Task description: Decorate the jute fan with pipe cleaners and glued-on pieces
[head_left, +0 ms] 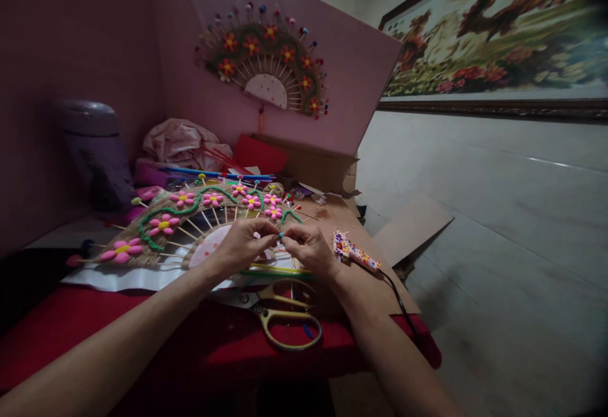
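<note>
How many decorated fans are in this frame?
2. The upper fan hangs on the pink board; the lower fan lies on the table, under the left hand and right hand. More could be hidden among the clutter.

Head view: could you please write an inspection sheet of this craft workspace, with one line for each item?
Surface: red cloth over the table; cardboard sheet at the right.
Job's things: fan with pink flowers lying flat; small blue piece between the fingertips.
Clutter: yellow scissors, coloured sticks, crumpled pink bag.
Grips: left hand and right hand both pinch the small blue piece.
Cables: black cable from the patterned tool, running toward the table edge.
Surroundings: finished fan on a pink board; framed painting; purple flask.
</note>
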`<state>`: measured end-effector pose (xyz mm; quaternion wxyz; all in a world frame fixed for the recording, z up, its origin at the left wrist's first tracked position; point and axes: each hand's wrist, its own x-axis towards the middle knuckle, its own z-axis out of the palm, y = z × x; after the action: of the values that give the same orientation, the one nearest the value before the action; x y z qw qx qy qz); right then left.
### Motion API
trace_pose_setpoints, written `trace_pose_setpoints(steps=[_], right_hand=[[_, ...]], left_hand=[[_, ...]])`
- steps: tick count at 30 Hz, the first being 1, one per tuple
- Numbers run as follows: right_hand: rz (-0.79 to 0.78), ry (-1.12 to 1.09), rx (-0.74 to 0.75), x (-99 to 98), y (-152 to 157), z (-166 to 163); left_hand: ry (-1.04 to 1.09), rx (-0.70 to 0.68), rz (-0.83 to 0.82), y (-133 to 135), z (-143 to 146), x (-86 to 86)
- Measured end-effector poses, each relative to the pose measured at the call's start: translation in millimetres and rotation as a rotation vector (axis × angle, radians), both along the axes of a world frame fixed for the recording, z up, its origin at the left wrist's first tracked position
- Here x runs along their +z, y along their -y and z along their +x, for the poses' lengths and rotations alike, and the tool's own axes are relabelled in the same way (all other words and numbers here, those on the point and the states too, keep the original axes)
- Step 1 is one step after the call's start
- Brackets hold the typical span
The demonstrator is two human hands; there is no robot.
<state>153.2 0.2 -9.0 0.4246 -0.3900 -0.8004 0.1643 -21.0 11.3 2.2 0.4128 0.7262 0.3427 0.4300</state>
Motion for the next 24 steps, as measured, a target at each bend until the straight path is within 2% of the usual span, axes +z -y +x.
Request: trace_pose_setpoints(steps=[6,10,14,18,20,24], right_hand=[[0.007,0.035,0.011,2.4,3,2],[-0.008,0.032,0.045,5.0,4,2],[0.048,0.024,0.012,4.3,2,-1],[0.137,0.131,-0.008,0.5,4,-5],[0.189,0.204,-0.027,-0.7,6,-7],[0.273,0.326,-0.06,0.0,9,-7]], left_hand=[[0.03,-0.026,-0.099,4,0,5.7],[0.139,-0.076,-0.25,2,-1,5.4],[0.259,-0.083,-0.367,-2,-1,1.7],[0.308,-0.055,-0.417,-3,3,-2.1],[0.253,0.014,-0.34,-4,5,-4.5],[-0.055,0.178,0.107,-9,4,-9.6]])
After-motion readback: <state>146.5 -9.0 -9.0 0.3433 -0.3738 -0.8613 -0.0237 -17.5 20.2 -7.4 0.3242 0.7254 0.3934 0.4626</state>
